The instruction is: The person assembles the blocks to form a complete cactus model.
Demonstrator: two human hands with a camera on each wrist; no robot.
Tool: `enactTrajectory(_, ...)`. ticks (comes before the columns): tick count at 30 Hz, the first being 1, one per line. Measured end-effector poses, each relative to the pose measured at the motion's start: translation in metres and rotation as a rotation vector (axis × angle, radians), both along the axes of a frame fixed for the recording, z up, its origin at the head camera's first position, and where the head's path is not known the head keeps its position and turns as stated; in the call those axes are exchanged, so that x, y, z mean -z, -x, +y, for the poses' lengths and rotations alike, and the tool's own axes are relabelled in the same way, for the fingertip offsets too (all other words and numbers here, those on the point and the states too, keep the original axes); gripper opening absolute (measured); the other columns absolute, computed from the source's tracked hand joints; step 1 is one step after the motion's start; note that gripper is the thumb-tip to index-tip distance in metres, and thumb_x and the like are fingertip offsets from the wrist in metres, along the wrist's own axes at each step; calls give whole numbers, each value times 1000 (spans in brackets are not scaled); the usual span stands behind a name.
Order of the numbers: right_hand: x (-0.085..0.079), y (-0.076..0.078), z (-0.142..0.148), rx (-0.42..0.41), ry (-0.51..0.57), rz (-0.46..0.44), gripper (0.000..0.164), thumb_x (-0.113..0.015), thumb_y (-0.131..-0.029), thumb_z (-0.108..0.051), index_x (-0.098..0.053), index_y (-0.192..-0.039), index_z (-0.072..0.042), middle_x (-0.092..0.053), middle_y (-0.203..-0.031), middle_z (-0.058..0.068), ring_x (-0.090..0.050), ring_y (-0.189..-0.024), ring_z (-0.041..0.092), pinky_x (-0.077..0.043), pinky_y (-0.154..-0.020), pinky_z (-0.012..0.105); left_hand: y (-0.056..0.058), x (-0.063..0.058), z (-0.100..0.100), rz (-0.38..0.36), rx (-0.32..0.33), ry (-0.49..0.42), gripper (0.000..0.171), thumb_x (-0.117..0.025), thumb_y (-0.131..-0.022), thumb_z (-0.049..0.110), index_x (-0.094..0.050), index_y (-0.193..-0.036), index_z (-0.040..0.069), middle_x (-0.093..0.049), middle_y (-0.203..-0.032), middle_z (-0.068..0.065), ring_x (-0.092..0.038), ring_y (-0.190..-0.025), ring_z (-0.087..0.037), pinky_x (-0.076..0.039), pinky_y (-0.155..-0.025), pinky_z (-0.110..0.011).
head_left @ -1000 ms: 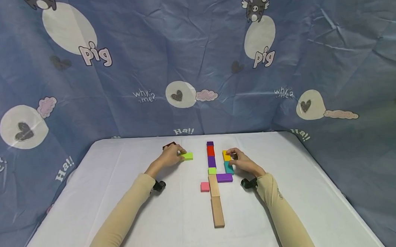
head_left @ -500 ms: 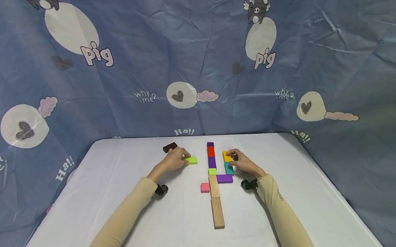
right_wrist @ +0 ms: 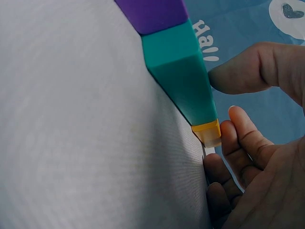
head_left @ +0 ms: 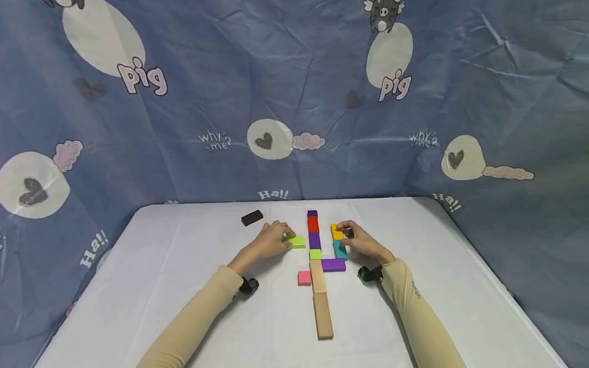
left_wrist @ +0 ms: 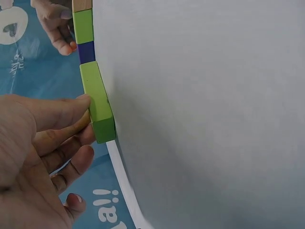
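Note:
My left hand [head_left: 273, 239] pinches a lime green block [head_left: 297, 243] between thumb and fingers, just left of a column of blocks. In the left wrist view the green block [left_wrist: 97, 98] lies low at the white cloth, the other fingers loosely bent. My right hand [head_left: 363, 242] is right of the column, its thumb at the side of a teal block [head_left: 340, 249] and its fingers by a yellow block [head_left: 336, 232]. In the right wrist view the thumb is straight along the teal block [right_wrist: 183, 78], and the fingertips are right at the yellow block [right_wrist: 207, 133].
The column has a red block [head_left: 313, 224], a purple block [head_left: 314, 241], a small green block [head_left: 315, 254] and wooden blocks [head_left: 323, 316]. Another purple block [head_left: 334, 265] adjoins its right side. A pink block [head_left: 304, 278] sits left; a dark brown block [head_left: 252, 218] lies far left.
My left hand has moved right and slightly nearer with the green block, from beside the dark brown block toward the column. My right hand has stayed in place.

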State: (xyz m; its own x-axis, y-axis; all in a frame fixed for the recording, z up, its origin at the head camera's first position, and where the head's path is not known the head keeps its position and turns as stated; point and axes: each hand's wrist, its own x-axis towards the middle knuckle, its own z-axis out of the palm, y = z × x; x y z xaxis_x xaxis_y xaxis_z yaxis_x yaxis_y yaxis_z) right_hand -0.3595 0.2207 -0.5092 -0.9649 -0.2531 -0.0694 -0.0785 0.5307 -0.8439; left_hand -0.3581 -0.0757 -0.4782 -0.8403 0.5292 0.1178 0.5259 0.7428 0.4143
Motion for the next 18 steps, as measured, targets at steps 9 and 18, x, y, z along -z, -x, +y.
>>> enactTrajectory(9, 0, -1, -1, 3, 2, -5, 48, -63, -83, -10, -46, -128, -7, -50, -134, 16, -45, -120, 32, -34, -106, 49, 0, 0, 8, 0, 2, 27, 27, -69, -88, 19, -71, -113, 9, -67, -117, -4, -54, -110, -23, -34, -93, -42)
enactTrajectory(18, 0, -1, 0, 8, -6, 1, 49, -63, -82, -10, -46, -128, -8, -51, -133, 15, -45, -117, 30, -34, -104, 48, -3, -2, 12, -4, 12, 18, 27, -69, -88, 18, -71, -113, 8, -66, -117, -5, -54, -111, -24, -34, -94, -43)
